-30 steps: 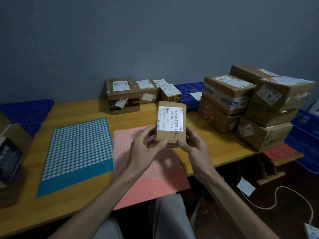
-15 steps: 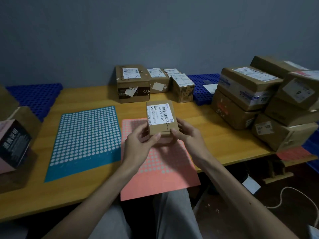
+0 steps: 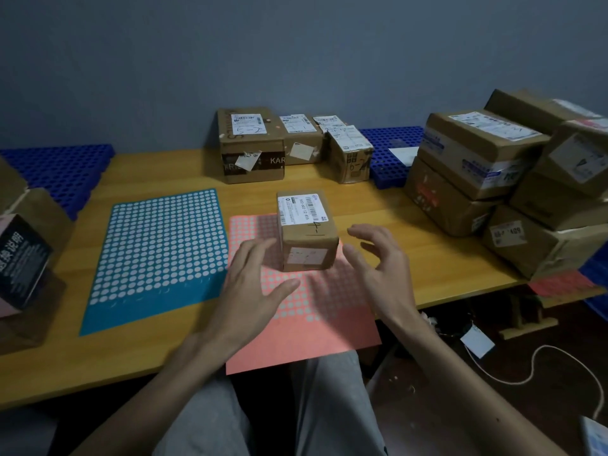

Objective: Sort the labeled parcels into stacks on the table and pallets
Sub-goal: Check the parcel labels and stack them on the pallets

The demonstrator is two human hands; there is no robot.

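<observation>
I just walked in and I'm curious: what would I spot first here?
A small brown parcel marked 4-1 stands in the middle on a pink dotted sheet, with an open left hand and right hand either side of it. A tall pile of big parcels sits at the far right.

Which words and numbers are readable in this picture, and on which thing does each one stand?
"4-1": handwritten on the small parcel in the middle.
"502-002 12-815": printed on its white label, as far as it can be read.
"5-2": handwritten on the big box at the back.
"KAR": on that box's black tape.
"说明": on the black box at left.
All other labels: too small or blurred.
</observation>
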